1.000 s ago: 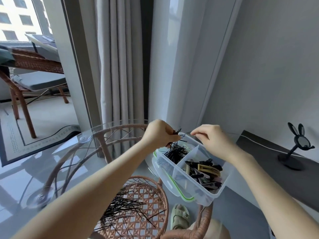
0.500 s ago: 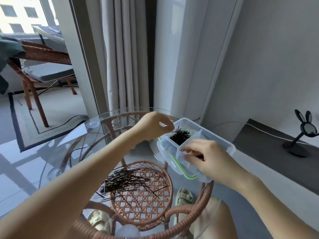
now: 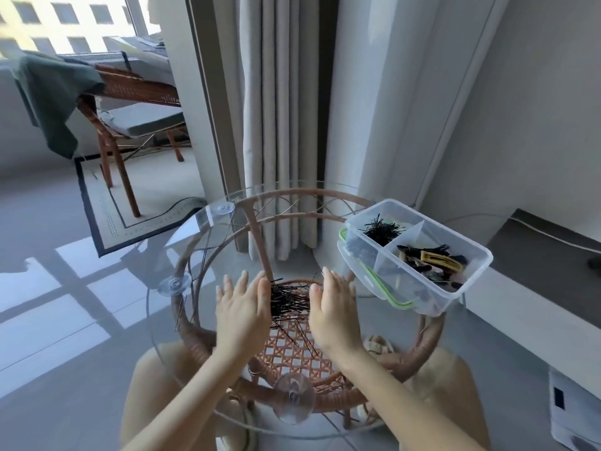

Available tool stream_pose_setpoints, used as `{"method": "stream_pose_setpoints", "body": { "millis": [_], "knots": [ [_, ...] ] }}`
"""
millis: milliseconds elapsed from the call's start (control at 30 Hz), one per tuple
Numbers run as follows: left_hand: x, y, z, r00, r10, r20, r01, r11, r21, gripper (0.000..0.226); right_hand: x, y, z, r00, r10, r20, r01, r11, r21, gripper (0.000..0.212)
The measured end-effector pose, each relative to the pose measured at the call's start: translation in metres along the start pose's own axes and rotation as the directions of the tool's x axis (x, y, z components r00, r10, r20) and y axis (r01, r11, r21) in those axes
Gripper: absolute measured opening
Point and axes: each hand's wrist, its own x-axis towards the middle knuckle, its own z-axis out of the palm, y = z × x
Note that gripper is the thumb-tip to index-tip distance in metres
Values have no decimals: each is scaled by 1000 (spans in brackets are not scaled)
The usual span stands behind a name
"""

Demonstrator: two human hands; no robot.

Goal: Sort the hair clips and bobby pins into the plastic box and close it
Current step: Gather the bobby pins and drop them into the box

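Both my hands have left the clear divided plastic box [image 3: 419, 255] at the table's right; left hand [image 3: 242, 312] and right hand [image 3: 331, 312], fingers straight, flank the loose black bobby pins [image 3: 289, 302]. Hair clips [image 3: 432, 262] boxed; these pins and the lid remain.

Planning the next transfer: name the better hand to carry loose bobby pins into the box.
Right, probably: the right hand lies between the bobby pins and the plastic box; the left hand is on the pile's far side.
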Motion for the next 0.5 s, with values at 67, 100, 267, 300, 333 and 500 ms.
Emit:
{"method": "stream_pose_setpoints", "body": {
  "millis": [67,100,267,300,333,500],
  "knots": [
    [7,14,8,999,32,-30,-35,994,-104,53,11,-9,7,1000,-9,-13,9,1000,-11,47],
    [9,18,7,998,32,-53,-40,985,-170,51,15,-17,10,1000,-20,-4,20,1000,-6,45],
    [10,31,5,983,-158,-98,66,789,-611,44,18,-22,8,976,-102,191,53,968,245,39],
    [10,31,6,980,-182,-86,77,733,-676,44,16,-22,5,964,-130,231,64,960,273,38],
    [11,32,6,977,-200,-76,84,685,-723,43,15,-21,1,952,-149,267,65,953,297,37],
    [9,25,-7,978,-206,21,126,514,-848,30,13,-15,-30,889,-194,414,-52,858,512,34]
  ]
}}
